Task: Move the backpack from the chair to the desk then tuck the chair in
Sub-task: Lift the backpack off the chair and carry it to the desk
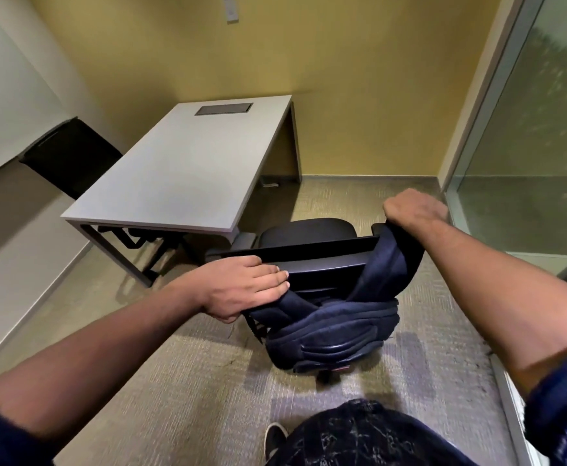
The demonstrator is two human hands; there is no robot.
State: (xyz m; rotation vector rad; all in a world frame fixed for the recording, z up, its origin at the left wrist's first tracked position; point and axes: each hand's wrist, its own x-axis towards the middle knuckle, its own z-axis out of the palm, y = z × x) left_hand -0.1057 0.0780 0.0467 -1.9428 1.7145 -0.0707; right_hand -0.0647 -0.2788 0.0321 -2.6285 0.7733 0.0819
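Fingers [275,274] of the left hand [241,290] are curled over the top of the navy backpack [329,327], thumb tucked under the fabric, gripping it right where it meets the backrest of the black office chair [309,250]. Left of all this, the grey desk [181,169] stands with a dark cable hatch [224,109] set in its far end and a second black chair [70,156] pushed in at its far side. The backpack hangs behind the chair's backrest, not yet on the desk, its bulk sagging low over the carpet. Further right, the right hand [413,205] is clenched around a shoulder strap [399,243], pulled up and taut above the backrest.

Risks, as I judge them: the strap looks looped over the backrest, so lifting before it clears could drag or tip the rolling chair. A sideways heave could roll the chair toward the glass partition [527,146] on the right. The weight hanging from two small grips may slip.

The backpack's zips appear closed; its contents cannot be seen
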